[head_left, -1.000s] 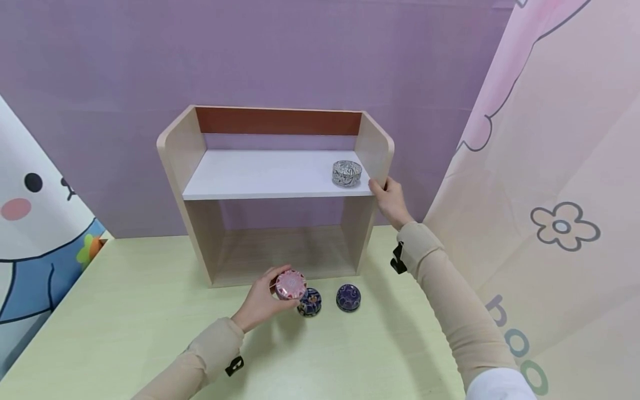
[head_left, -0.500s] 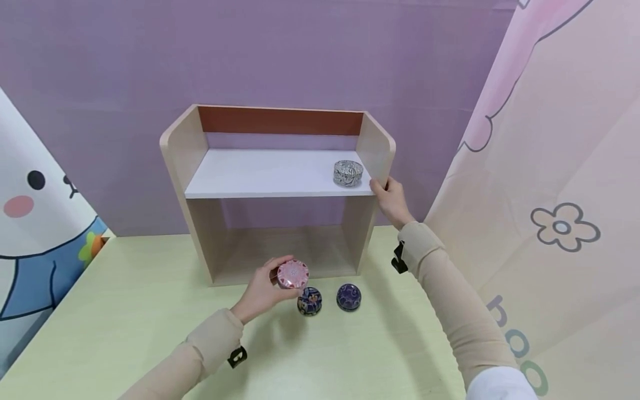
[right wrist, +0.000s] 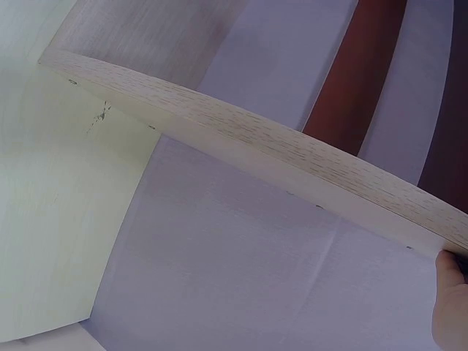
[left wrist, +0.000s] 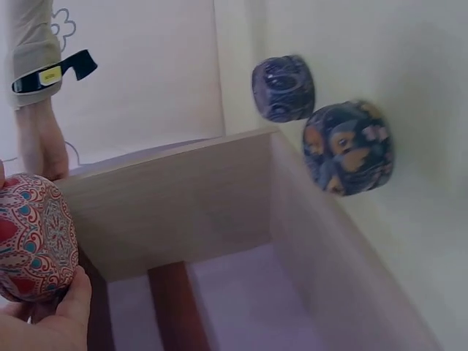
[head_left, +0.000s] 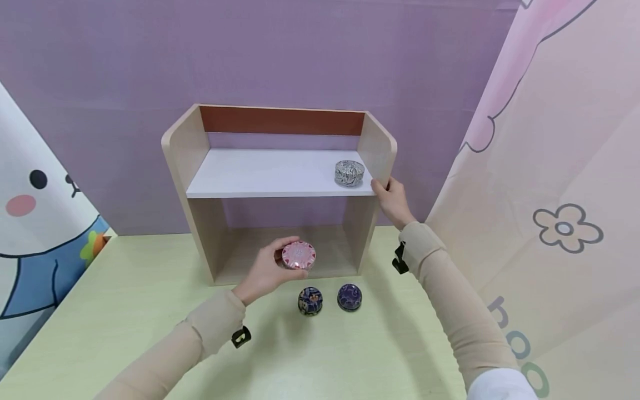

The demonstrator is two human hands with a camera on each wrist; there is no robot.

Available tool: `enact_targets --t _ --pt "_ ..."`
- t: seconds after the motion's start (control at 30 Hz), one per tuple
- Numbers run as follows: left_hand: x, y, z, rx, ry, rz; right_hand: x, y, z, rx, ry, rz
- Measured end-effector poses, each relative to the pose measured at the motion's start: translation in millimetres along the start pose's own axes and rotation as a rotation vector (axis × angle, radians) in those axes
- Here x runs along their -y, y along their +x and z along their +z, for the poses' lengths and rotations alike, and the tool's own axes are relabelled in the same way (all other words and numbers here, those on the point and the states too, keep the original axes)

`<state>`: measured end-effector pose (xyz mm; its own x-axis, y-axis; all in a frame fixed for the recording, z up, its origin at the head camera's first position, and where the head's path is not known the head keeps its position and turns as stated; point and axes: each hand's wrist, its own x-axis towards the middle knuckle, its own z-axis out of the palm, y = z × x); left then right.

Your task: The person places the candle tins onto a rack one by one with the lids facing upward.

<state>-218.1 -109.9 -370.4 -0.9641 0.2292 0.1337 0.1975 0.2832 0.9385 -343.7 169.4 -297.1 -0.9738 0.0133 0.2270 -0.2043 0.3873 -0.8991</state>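
My left hand [head_left: 268, 271] pinches a small round tin [head_left: 298, 255] with a pink and red patterned lid, thumb below and fingers above, in front of the shelf's lower compartment. In the left wrist view the same tin [left wrist: 38, 238] shows red, white and blue ornament. My right hand [head_left: 393, 203] grips the side panel of the small wooden shelf [head_left: 380, 145] at the height of its white board; in the right wrist view only part of that hand [right wrist: 452, 303] appears at the edge. On the white board stands a black-and-white patterned tin [head_left: 349, 173].
Two dark blue patterned tins, one with flowers [head_left: 310, 301] and one with purple swirls [head_left: 349, 298], sit on the pale green table [head_left: 150, 316] before the shelf. A purple backdrop [head_left: 280, 50] hangs behind; a pale curtain [head_left: 520, 178] borders the right.
My left hand has lifted the pink tin up and slightly right, from beside the flowered tin to before the lower compartment. The right hand keeps its grip on the shelf.
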Motion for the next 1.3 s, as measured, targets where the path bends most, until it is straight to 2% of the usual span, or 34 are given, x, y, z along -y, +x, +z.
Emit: enact_targets --t 0.23,0.43,0.73,1.1,1.3 --pt "-23.6 8.5 -6.5 0.003 0.086 0.027 0.2 -0.3 -0.4 0.003 0.007 0.000" --pt "-45.6 13.7 -11.6 0.028 0.080 0.025 1.2 -0.9 0.1 0.012 0.002 -0.001" --pt "-80.4 38.7 -22.5 0.004 0.115 0.047 1.4 -0.9 -0.3 0.016 0.011 -0.008" --pt "-102.6 63.2 -35.3 -0.022 0.017 0.047 0.4 -0.1 -0.6 0.011 -0.004 -0.018" --pt "-109.2 77.0 -37.5 -0.053 0.027 0.042 -0.2 -0.6 -0.4 0.010 0.006 -0.009"
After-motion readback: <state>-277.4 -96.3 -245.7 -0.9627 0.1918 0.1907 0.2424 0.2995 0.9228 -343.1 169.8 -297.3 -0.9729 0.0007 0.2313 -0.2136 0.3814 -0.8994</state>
